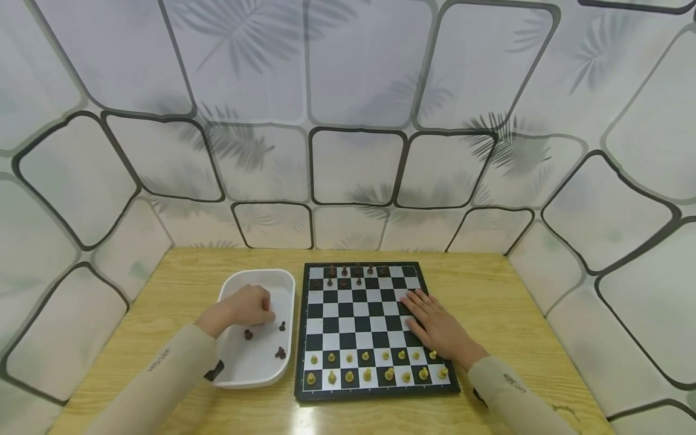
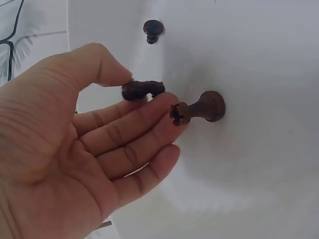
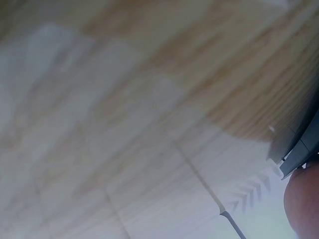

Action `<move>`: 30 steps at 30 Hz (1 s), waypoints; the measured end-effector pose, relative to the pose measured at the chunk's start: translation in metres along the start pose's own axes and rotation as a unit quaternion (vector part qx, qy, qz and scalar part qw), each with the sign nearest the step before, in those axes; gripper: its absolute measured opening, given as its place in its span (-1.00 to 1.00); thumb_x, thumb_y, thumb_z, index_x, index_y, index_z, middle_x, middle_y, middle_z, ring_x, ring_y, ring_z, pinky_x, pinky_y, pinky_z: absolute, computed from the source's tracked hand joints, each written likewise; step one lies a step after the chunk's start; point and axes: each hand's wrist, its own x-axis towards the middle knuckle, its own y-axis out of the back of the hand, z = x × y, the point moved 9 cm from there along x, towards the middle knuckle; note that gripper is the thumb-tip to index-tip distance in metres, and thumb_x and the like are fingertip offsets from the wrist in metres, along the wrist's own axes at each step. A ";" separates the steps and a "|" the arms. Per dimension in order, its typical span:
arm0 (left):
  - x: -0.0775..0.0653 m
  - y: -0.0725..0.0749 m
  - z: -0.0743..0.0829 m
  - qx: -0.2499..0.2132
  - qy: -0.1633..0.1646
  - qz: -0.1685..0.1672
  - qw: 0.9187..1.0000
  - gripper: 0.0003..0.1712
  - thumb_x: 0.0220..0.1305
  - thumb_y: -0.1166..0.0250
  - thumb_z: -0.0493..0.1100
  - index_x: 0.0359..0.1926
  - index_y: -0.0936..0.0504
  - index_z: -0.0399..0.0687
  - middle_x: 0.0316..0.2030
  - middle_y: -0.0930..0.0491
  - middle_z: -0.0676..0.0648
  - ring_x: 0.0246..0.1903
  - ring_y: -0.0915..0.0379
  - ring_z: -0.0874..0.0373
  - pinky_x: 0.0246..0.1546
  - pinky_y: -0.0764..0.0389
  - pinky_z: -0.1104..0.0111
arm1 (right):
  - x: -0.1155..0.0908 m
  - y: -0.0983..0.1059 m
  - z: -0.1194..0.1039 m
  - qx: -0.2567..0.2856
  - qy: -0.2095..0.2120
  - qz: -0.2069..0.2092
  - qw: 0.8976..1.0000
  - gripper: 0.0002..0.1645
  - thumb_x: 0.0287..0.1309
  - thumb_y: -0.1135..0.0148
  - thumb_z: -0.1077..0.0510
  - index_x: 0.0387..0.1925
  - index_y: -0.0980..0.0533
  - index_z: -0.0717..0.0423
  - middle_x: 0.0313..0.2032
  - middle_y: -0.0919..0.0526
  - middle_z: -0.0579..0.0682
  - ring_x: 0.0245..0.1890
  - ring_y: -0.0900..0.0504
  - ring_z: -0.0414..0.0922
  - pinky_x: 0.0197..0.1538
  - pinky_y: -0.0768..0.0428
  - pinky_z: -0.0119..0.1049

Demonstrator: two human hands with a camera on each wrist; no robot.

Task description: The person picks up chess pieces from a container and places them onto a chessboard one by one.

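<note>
Left hand (image 2: 75, 149) pinches dark chess piece (image 2: 137, 90) between thumb and fingers, inside white tub (image 1: 239, 365). Gentle pinch, straight lift seem best, so castle piece (image 2: 212, 106) beside fingertips isn't bumped. Right hand (image 1: 437, 329), fingers straight, rests on board (image 1: 361, 324).

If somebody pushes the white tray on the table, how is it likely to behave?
The white tray would probably slide rather than tip, because it looks broad and low on the smooth-looking table. It likely keeps its shape, as its walls stand evenly without sagging. The loose dark chess pieces inside may shift or roll, having rounded bases.
</note>
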 end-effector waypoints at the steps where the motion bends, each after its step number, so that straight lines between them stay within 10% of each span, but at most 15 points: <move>1: 0.000 0.000 0.000 -0.002 0.001 0.003 1.000 -0.84 0.23 -0.39 -0.14 -0.43 -0.65 -0.09 -0.55 -0.61 0.04 -0.52 -0.50 0.22 -0.45 -0.54 0.40 | 0.000 0.000 0.000 0.000 0.000 0.000 1.000 -0.28 0.61 0.01 -0.13 0.60 -0.25 0.10 0.59 -0.28 0.15 0.64 -0.15 0.20 0.62 -0.16 0.19; 21: 0.003 0.033 0.002 -0.059 -0.054 0.126 0.989 -0.87 0.16 -0.42 -0.23 -0.36 -0.59 -0.06 -0.55 -0.58 0.05 -0.57 -0.39 0.23 -0.51 -0.43 0.38 | 0.001 -0.001 0.001 0.003 -0.007 -0.009 1.000 -0.26 0.61 0.03 -0.16 0.62 -0.22 0.07 0.61 -0.25 0.12 0.65 -0.12 0.17 0.64 -0.14 0.16; 30: 0.001 0.049 0.009 -0.122 -0.057 0.172 0.976 -0.89 0.36 -0.41 -0.26 -0.16 -0.64 -0.10 -0.16 -0.80 -0.17 -0.18 -0.74 -0.02 -0.20 -0.73 0.19 | 0.001 -0.002 0.001 0.002 -0.005 -0.006 1.000 -0.27 0.61 0.02 -0.15 0.61 -0.23 0.08 0.61 -0.25 0.12 0.65 -0.13 0.17 0.63 -0.15 0.17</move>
